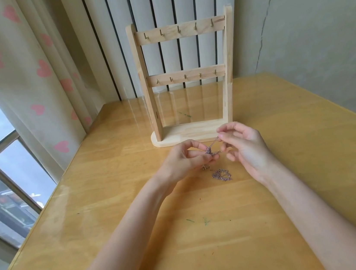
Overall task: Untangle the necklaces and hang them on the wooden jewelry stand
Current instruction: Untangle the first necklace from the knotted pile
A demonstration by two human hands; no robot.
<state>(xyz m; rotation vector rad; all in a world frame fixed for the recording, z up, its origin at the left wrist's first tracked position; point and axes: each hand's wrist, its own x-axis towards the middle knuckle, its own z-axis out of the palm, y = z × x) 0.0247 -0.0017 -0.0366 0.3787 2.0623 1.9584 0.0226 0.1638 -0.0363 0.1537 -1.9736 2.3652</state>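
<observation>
Pulling too hard is the main danger here, I think. In the head view the left hand [184, 159] pinches a small knot of necklaces [209, 150] between thumb and curled fingers, and the right hand [239, 145] pinches one thin strand that runs up from this knot to its fingertips [220, 136]. If the right hand draws the strand away quickly, the knot may become tighter, or the fine chain may break. A second clump of chain [221, 175] lies on the table [309, 140] just below and between the two hands; I cannot tell if it joins the held knot, and it could be dragged along.

Just beyond the fingers stands the wooden jewelry stand [184, 77], with all hooks free. Its base is near the right fingertips, so a wide movement forward may push it. To the sides and toward the person the table offers open room, with its edges well apart from the fingers.
</observation>
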